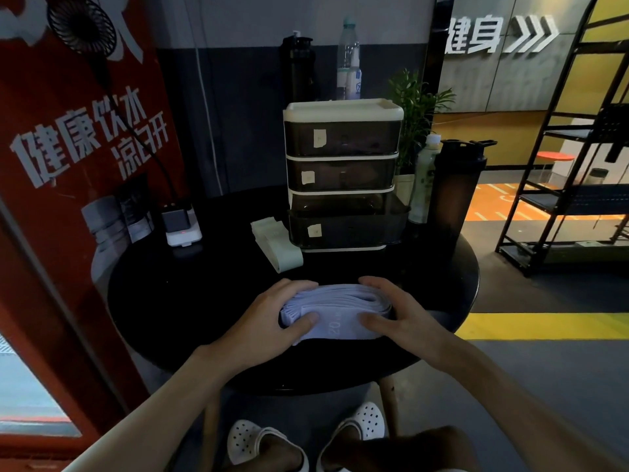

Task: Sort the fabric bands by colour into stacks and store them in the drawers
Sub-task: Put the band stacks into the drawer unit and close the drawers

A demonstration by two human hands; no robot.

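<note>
Left fingers (300, 286), right fingers (377, 284), half-curled around lavender band stack (340, 303)

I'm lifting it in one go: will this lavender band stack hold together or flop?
Probably floppy: the lavender band stack is loose fabric layers, edges fanned. Likely light, being thin cloth. It may splay unless left hand and right hand squeeze both ends.

Lilac stack (335, 310); green stack (277, 245) beside drawers (342, 175)
</note>
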